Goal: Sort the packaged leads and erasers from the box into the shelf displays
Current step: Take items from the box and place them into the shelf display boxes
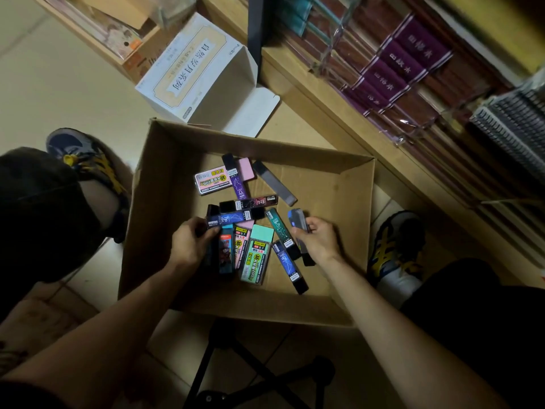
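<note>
Head view looks down into the cardboard box (165,178) by the shelf (309,95), where the packaged leads and erasers lie in one overlapping heap on the box bottom. Our left grip (191,243) is curled around a dark-blue slim pack (230,216) at the heap's left edge, and our right grip (317,239) is closed on a grey-and-blue pack (298,220) at its right edge. We cannot tell whether either holds a second pack underneath. The likeliest trouble, we judge, is that lifting the dark-blue pack drags its neighbours along, since it lies across several. A smooth slim case could also slide out of a full grip on the way to the shelf. Dim light and near-identical dark wrappers could send a lead pack into an eraser slot. Counting what shows, we find three wide flat cases: a pink case (211,180), a mint case (256,256) and a half-buried pink-red case (241,246). Six slim packs lie loose — purple (236,183), grey (274,183), maroon-banded (253,203), teal (278,228), blue (290,268) and one with a picture (226,253). With one plain pink block (245,169) and the two packs held, that makes twelve — black ends poking from under the heap may be more.
</note>
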Motion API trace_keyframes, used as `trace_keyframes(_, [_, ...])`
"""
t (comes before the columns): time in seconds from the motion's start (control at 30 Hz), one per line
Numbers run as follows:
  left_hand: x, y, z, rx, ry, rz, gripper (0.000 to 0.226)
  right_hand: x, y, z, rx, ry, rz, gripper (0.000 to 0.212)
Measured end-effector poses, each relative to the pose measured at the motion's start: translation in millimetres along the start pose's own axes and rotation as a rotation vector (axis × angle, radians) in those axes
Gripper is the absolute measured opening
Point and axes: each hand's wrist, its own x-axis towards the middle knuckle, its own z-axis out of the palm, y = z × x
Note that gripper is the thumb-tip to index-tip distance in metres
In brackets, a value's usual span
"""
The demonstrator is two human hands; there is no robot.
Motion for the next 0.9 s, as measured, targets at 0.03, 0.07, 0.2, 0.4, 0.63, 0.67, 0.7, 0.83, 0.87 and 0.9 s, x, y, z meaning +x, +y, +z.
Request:
trace_keyframes(0.03, [0.3, -0.1, -2.4, -0.014, -0.026, -0.004, 0.014, -1.1, -2.0, -2.3, 0.030, -0.007, 0.004, 0.015])
trace_keyframes(0.07, [0.4, 0.5, -3.9, -0.016, -0.055, -0.001, 0.013, -3.0, -4.9, -3.7, 0.051, -0.010, 0.005, 0.014])
trace_keyframes(0.2, [-0.4, 8.4, -0.6, -0.094, -0.093, -0.044, 0.014, -7.8, -12.3, -3.1, 0.136, -0.048, 0.029, 0.025])
trace_keyframes(0.4, [4.6, 21.9, 8.9, -0.273, -0.144, -0.121, 0.020, -13.2, -12.1, 10.2, 0.172, -0.131, 0.073, 0.028])
trace_keyframes(0.63, [6.9, 38.8, 16.1, -0.182, -0.168, -0.049, 0.019, -19.0, -12.5, 17.8, 0.172, -0.161, 0.090, 0.027])
trace_keyframes(0.67, [4.7, 42.2, 16.1, -0.199, -0.191, -0.041, 0.020, -20.5, -14.3, 16.3, 0.176, -0.161, 0.083, 0.028])
trace_keyframes(0.7, [2.2, 47.2, 16.4, -0.224, -0.208, -0.033, 0.020, -21.9, -17.1, 14.6, 0.189, -0.157, 0.077, 0.030])
trace_keyframes(0.83, [-11.7, 74.5, 18.2, -0.373, -0.303, -0.036, 0.023, -31.3, -34.6, 3.2, 0.402, -0.092, 0.057, 0.044])
trace_keyframes(0.87, [-16.1, 81.3, 19.1, -0.401, -0.349, -0.043, 0.026, -34.9, -39.5, -0.9, 0.445, -0.079, 0.032, 0.040])
trace_keyframes(0.9, [-20.6, 87.6, 19.8, -0.433, -0.387, -0.044, 0.025, -38.8, -43.9, -5.7, 0.478, -0.070, -0.003, 0.030])
